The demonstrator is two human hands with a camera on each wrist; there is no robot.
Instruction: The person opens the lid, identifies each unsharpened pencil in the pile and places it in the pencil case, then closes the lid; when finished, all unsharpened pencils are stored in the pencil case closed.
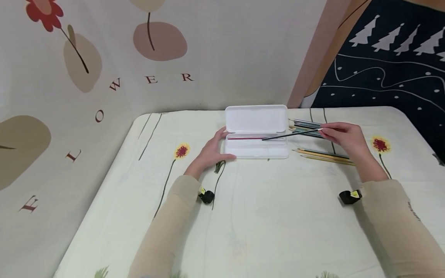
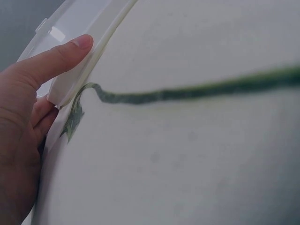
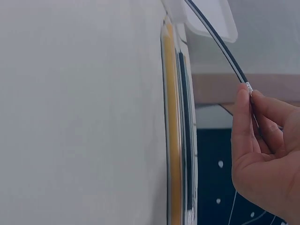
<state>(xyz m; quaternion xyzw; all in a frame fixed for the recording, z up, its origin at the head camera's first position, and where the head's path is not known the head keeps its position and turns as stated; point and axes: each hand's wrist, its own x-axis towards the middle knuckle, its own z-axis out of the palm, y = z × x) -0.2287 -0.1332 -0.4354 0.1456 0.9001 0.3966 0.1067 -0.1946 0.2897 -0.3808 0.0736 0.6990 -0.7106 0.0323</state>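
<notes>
A white pencil case (image 1: 257,152) lies on the table with its lid (image 1: 256,119) raised at the back. My left hand (image 1: 210,151) grips the case's left end, thumb along the front edge and fingers behind the corner. In the left wrist view, that thumb (image 2: 61,57) presses on the white rim. Between thumb and fingertips, my right hand (image 1: 344,139) pinches a dark striped pencil (image 1: 282,136) near its light-coloured end. The pencil slants left, its far end over the case's interior. A thin red pencil (image 1: 245,138) lies along the back inside the case.
Right of the case lies a bunch of dark and green pencils (image 1: 303,124). Nearer the front are several yellow and dark pencils (image 1: 325,155). A flower-printed cloth (image 1: 264,224) covers the table, and a pale curtain (image 1: 226,69) hangs behind it.
</notes>
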